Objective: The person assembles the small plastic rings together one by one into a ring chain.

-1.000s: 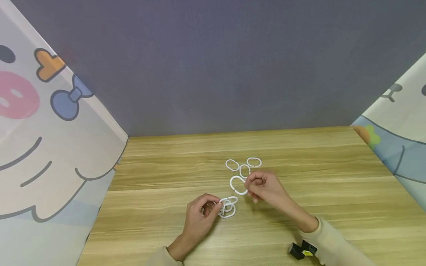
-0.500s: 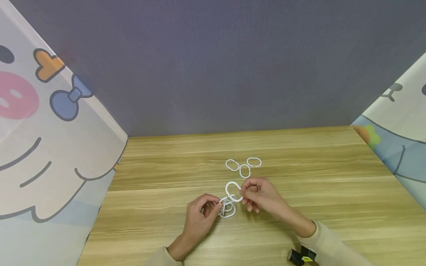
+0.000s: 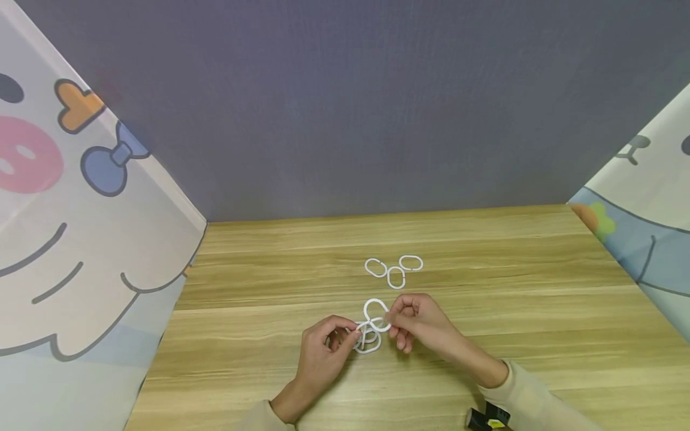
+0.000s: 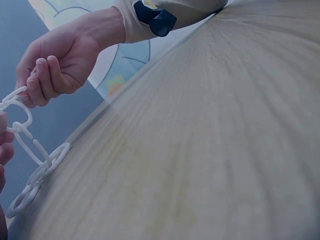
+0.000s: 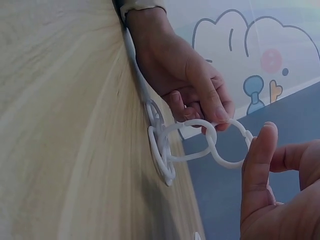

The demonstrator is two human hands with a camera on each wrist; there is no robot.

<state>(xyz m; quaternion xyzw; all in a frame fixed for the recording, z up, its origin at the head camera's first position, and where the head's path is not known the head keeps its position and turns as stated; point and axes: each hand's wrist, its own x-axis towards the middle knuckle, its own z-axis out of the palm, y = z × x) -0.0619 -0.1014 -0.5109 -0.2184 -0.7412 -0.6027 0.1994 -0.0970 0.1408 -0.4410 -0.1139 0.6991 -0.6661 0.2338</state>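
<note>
My left hand (image 3: 323,353) pinches one white oval link between thumb and fingertip, at the end of a short chain of several plastic links (image 5: 192,156). The rest of that chain droops onto the wooden table. Between thumb and forefinger, my right hand (image 3: 423,323) holds another white link (image 3: 375,300), raised and overlapping the one in my left hand. In the right wrist view, the right fingertips (image 5: 265,135) mostly cover this link, so I cannot tell whether the two are hooked together.
Three loose white links, among them a right-hand one (image 3: 411,256), lie close together beyond the hands. The wooden table (image 3: 259,269) ends at a grey back panel (image 3: 377,120). Cartoon-printed panels stand on both sides. A black device (image 3: 478,418) sits by the right wrist.
The right hand has brought its link left and toward me, from beside the loose links to over the left hand's link. The left hand has stayed in place.
</note>
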